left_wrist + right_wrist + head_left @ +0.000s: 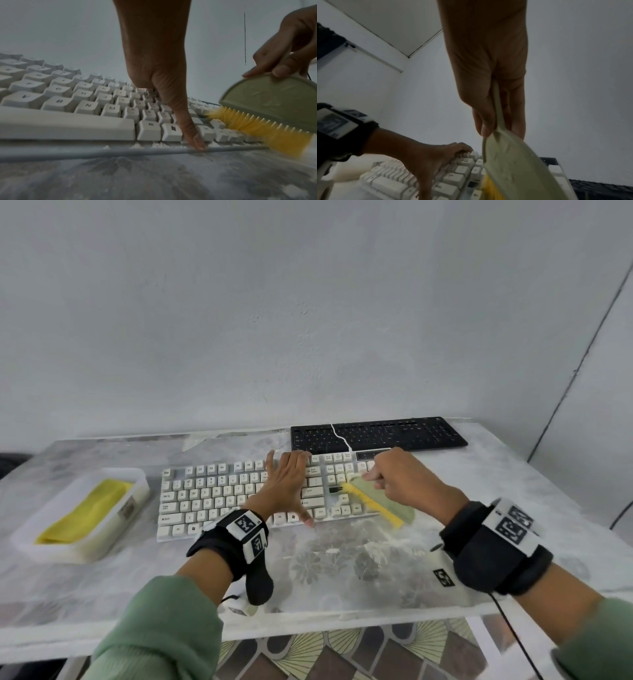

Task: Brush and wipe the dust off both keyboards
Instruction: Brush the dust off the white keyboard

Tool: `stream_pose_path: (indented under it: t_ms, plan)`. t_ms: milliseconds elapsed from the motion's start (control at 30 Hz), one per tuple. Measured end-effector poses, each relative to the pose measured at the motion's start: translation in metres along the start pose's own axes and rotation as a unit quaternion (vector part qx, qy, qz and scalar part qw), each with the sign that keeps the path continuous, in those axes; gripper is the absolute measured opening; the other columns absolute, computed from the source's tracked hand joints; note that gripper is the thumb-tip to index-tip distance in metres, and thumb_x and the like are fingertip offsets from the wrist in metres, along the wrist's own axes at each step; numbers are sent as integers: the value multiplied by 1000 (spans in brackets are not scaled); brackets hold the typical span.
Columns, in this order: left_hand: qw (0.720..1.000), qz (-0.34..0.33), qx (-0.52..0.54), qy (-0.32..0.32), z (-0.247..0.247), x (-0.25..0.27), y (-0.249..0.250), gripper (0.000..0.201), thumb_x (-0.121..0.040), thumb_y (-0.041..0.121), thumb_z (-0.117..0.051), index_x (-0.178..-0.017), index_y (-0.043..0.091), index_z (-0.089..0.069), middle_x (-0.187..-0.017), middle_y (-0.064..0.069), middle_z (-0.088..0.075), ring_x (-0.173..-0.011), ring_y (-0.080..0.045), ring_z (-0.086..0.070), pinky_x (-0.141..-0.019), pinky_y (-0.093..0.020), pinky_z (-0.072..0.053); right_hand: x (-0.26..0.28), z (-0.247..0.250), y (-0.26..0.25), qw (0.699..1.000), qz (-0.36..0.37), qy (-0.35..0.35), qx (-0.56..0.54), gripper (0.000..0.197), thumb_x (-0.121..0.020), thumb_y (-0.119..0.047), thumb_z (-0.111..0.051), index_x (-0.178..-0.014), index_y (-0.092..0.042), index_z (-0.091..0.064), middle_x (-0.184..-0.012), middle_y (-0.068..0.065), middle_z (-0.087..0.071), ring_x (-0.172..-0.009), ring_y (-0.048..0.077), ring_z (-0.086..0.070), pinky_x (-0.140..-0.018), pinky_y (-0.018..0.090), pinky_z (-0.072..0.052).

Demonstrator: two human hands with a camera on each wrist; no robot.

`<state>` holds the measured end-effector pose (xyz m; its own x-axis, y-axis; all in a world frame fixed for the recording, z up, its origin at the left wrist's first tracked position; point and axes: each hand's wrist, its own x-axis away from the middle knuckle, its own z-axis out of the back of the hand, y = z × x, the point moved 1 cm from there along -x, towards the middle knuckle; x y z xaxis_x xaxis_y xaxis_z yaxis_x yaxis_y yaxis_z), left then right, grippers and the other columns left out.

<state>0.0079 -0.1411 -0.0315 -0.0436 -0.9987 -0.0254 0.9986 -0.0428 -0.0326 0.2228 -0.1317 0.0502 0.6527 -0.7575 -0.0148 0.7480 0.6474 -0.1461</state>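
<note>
A white keyboard (pixel 212 498) lies at the middle of the table, and a black keyboard (pixel 376 434) lies behind it on the right. My left hand (pixel 287 484) is spread flat across the white keyboard (pixel 68 108), fingers reaching its far edge and thumb (pixel 190 125) at its front edge. My right hand (pixel 400 477) grips a pale green brush (pixel 380 503) with yellow bristles (pixel 257 127). The bristles rest on the right end of the white keyboard (pixel 458 175), near the arrow keys. In the right wrist view the brush (pixel 513 162) runs down from my right hand (pixel 488 88).
A white tray (pixel 34 546) holding a folded yellow cloth (pixel 85 508) sits at the left. White dust (pixel 380 546) lies on the patterned tabletop in front of the keyboard. A white cable (pixel 339 436) crosses the black keyboard. The wall stands close behind.
</note>
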Motion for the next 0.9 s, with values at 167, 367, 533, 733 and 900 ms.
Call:
stream_pose_path:
  t_ms: [167,367,533,733,900]
  plan:
    - [1000,1,6,2,-1,-1,-1,138,-49,68,-79,-147,3,-8,-147,-8,-18,-140,-24,-13,-111,-55,12,-7,11,-2,998,11,43,-48,9,-87,-4,-61,-87,-6,-71,-108,6,-68,-60,4,-51,-51,10,-31]
    - [1000,-2,9,-4,-2,-2,-2,139,-49,69,-79,-147,3,-6,-147,-8,-19,-139,-24,-13,-111,-55,14,-7,-4,-7,997,45,-53,-9,25,-88,-4,-60,-112,-3,-65,-113,3,-67,-62,0,-49,-63,13,-38]
    - [1000,3,9,1,0,0,0,136,-50,67,-80,-147,4,-8,-145,-7,-20,-139,-23,-15,-111,-54,13,-14,9,-12,998,64,-4,3,18,-87,-2,-60,-103,0,-68,-109,5,-68,-86,13,-65,-66,15,-38]
    - [1000,3,10,-1,1,0,0,137,-50,67,-80,-147,4,-7,-146,-8,-19,-139,-23,-14,-111,-54,14,-12,17,-16,990,100,-69,76,15,-87,0,-58,-96,1,-70,-109,4,-69,-83,13,-65,-51,6,-30]
    - [1000,5,9,-5,1,0,1,136,-49,66,-81,-147,4,-9,-145,-8,-21,-138,-24,-16,-111,-55,11,-15,14,-33,978,152,-59,132,34,-88,-2,-58,-60,-21,-53,-107,2,-70,-82,12,-65,-54,12,-32]
